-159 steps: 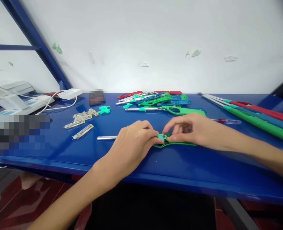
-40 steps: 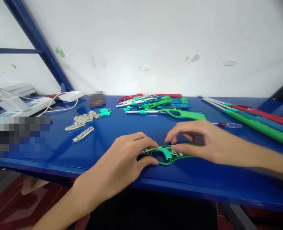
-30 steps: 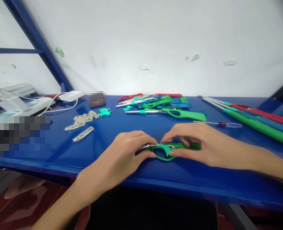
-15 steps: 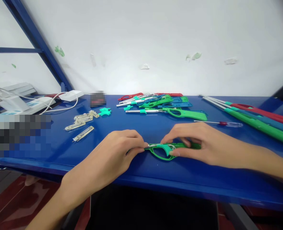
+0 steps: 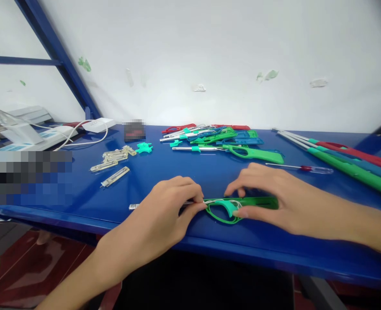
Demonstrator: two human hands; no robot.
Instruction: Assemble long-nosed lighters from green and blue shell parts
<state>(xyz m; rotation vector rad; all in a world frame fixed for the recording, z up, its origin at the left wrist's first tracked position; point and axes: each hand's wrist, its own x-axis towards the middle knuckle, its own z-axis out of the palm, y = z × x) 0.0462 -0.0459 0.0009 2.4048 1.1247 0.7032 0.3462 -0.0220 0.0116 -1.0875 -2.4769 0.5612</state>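
So there's an opened green lighter half-shell (image 5: 259,201) near the front edge of the blue surface (image 5: 81,189), right between the person's two hands. Its long axis runs left to right, pretty much along that front edge: the metal tube (image 5: 133,206) points off to the left, the handle end goes right, and the finger loop bulges toward the person.

Left hand (image 5: 169,206) has its thumb and fingers pinching the tube right about where it meets the shell, and the tip pokes out past the hand. Right hand (image 5: 274,196) is arched over the handle with the thumb on the teal trigger (image 5: 231,207) and forefinger by the far edge. Can't really tell from this angle whether it's squeezing or just steadying.

Thin white wires (image 5: 213,201) run along the top of the loop. Just beyond the right hand lies a screwdriver (image 5: 306,168), tip pointing left. Farther back there's a green lighter (image 5: 255,153), also pointing left, and off to the left some see-through plastic pieces (image 5: 115,176).
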